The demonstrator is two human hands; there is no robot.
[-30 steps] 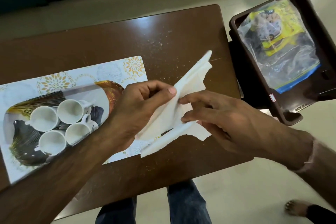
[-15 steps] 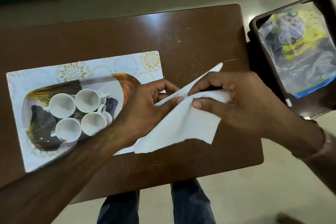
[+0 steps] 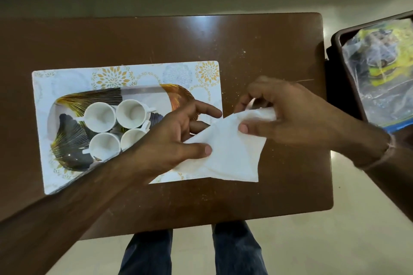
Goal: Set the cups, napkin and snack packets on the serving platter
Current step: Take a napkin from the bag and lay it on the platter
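Observation:
A white napkin (image 3: pixel 230 154) is folded into a rough triangle just above the brown table (image 3: pixel 156 38), over the platter's right end. My left hand (image 3: pixel 178 138) pinches its lower left part between thumb and fingers. My right hand (image 3: pixel 283 116) grips its upper corner. The serving platter (image 3: pixel 143 91), white with gold and black leaf patterns, lies on a floral placemat (image 3: pixel 107 76). Several white cups (image 3: pixel 100 114) stand close together on its left half; my left forearm hides part of one. Snack packets in clear plastic (image 3: pixel 380 67) lie in a brown tray (image 3: pixel 335 38) at the right.
The brown tray sits beside the table's right edge, over the pale floor. Crumbs dot the table's right part. My legs in blue jeans (image 3: pixel 237 250) show below the table's near edge.
The napkin has been folded from a loose upright sheet into a flatter triangle and lowered toward the platter's right end. Both hands shifted with it; the camera view moved right.

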